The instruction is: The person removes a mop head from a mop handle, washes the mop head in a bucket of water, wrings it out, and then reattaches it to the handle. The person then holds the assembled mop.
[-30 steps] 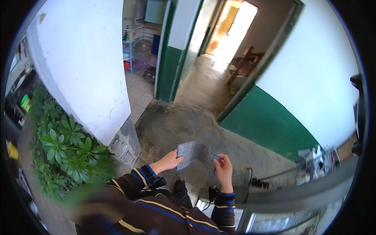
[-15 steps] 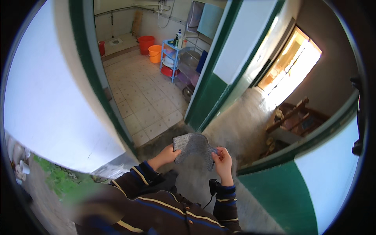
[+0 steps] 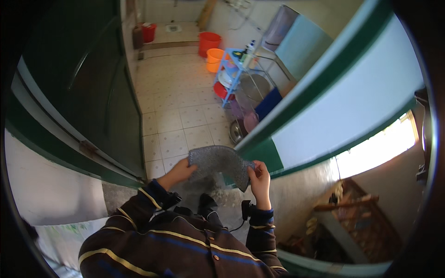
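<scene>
A grey rectangular cleaning cloth (image 3: 214, 161) with a stitched edge hangs between my two hands, its middle arched upward. My left hand (image 3: 181, 171) pinches its left end, thumb on top. At the right end, my right hand (image 3: 259, 178) grips a corner between thumb and fingers, and the cloth droops to a point beside it. Both hands are in front of my body at the doorway, over the threshold.
A dark green door (image 3: 92, 88) stands at the left. Beyond, on the tiled floor (image 3: 178, 99), are a red bucket (image 3: 209, 44), an orange bucket (image 3: 214, 60) and a blue shelf (image 3: 228, 74) with bottles. Wooden furniture (image 3: 354, 217) lies at the right.
My body has moved up to the doorway and turned, so the tiled room looks nearer and the green door shows. The cloth is spread flatter between my hands, both still holding it.
</scene>
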Action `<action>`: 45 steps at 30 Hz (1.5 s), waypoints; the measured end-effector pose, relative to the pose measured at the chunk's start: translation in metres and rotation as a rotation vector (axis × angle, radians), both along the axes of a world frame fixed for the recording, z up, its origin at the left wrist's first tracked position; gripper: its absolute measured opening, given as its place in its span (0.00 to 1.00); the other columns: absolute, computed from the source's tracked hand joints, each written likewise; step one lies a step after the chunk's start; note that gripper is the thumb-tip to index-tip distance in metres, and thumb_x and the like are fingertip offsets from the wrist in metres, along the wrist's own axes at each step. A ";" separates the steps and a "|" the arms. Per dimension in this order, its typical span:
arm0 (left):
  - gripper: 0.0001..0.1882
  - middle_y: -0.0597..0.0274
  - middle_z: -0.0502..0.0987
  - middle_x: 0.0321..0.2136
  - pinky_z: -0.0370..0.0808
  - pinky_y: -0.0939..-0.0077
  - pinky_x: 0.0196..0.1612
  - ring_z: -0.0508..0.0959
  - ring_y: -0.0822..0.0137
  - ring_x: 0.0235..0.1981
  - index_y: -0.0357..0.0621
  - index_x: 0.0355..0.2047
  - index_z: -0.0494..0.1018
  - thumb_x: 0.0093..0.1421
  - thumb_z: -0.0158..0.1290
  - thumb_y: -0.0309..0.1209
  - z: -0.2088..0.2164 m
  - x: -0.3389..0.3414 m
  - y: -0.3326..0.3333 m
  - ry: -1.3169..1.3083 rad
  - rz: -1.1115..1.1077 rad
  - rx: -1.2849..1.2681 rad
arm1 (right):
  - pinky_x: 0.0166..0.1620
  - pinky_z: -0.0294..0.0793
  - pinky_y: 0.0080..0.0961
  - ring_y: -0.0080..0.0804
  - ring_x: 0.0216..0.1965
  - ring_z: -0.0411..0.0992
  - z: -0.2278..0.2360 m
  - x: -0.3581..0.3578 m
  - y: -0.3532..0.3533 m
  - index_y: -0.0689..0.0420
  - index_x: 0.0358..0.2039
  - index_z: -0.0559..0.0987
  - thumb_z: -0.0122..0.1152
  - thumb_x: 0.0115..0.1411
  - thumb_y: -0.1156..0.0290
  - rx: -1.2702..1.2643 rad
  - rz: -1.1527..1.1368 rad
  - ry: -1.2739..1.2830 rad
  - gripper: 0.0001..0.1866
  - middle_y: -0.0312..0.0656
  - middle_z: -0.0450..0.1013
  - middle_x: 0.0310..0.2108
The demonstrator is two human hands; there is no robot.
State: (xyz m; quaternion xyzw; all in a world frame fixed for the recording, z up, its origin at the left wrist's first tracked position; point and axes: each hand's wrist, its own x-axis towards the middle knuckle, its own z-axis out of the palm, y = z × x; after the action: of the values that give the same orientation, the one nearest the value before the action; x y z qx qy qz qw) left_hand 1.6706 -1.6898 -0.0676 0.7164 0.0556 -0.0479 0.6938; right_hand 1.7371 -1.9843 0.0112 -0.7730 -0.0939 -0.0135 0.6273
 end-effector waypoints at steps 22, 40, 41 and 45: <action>0.18 0.40 0.79 0.37 0.74 0.62 0.45 0.80 0.49 0.39 0.36 0.49 0.73 0.59 0.47 0.30 0.004 0.442 0.332 0.087 0.869 0.386 | 0.34 0.73 0.17 0.20 0.35 0.73 -0.012 0.632 0.359 0.62 0.42 0.75 0.62 0.61 0.74 -0.012 0.450 -0.105 0.10 0.36 0.73 0.36; 0.21 0.41 0.79 0.32 0.76 0.61 0.40 0.80 0.51 0.33 0.32 0.44 0.73 0.56 0.49 0.36 0.037 1.021 0.470 0.262 0.424 0.249 | 0.44 0.72 0.24 0.29 0.41 0.73 0.008 1.166 0.545 0.62 0.49 0.67 0.53 0.65 0.74 -0.195 0.502 -0.163 0.14 0.45 0.74 0.39; 0.20 0.43 0.79 0.31 0.75 0.62 0.39 0.80 0.54 0.32 0.32 0.42 0.74 0.56 0.48 0.35 0.039 1.043 0.488 0.259 0.516 0.341 | 0.47 0.71 0.27 0.32 0.42 0.73 0.008 1.191 0.560 0.62 0.51 0.67 0.54 0.64 0.74 -0.177 0.537 -0.132 0.15 0.48 0.74 0.41; 0.17 0.57 0.77 0.34 0.74 0.69 0.41 0.76 0.62 0.35 0.31 0.42 0.72 0.56 0.49 0.31 0.037 1.129 0.562 0.231 0.722 -0.252 | 0.59 0.64 0.38 0.50 0.57 0.65 -0.006 1.291 0.626 0.59 0.58 0.65 0.60 0.58 0.73 -0.243 0.464 -0.347 0.27 0.58 0.66 0.53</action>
State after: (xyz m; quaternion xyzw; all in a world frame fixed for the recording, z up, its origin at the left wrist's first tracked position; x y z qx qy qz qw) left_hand 2.7995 -1.1275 -0.0302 0.5502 0.3749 0.1124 0.7377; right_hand 3.0281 -1.3579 0.0056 -0.7865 -0.3743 0.0095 0.4912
